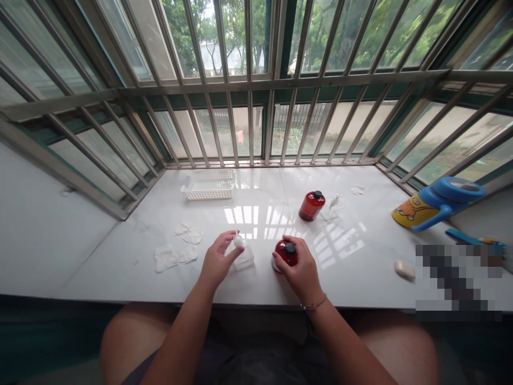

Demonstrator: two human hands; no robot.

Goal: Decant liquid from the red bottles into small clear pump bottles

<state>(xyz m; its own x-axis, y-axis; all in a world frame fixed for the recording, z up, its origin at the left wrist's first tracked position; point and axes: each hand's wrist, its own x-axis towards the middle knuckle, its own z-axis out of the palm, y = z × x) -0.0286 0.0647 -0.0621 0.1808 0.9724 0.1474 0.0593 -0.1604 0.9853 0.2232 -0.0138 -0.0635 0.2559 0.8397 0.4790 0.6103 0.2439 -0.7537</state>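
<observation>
My right hand [302, 267] is wrapped round a red bottle with a black cap [289, 251], near the front of the white counter. My left hand [220, 259] pinches a small clear bottle [238, 240] with a narrow top between thumb and fingers. The small bottle is over a clear plastic box [245, 256]; whether it touches the box I cannot tell. Farther back stands a second red bottle [312, 206] with a black cap. Just right of that one is a small clear item [334, 201], too faint to name.
A white perforated basket [209, 193] sits at the back left. Crumpled white tissue pieces [166, 258] lie left of my left hand. To the right are a blue and yellow jug-like bottle [436, 203] and a pale computer mouse-shaped object [404, 270]. Metal bars [250, 128] line the window behind.
</observation>
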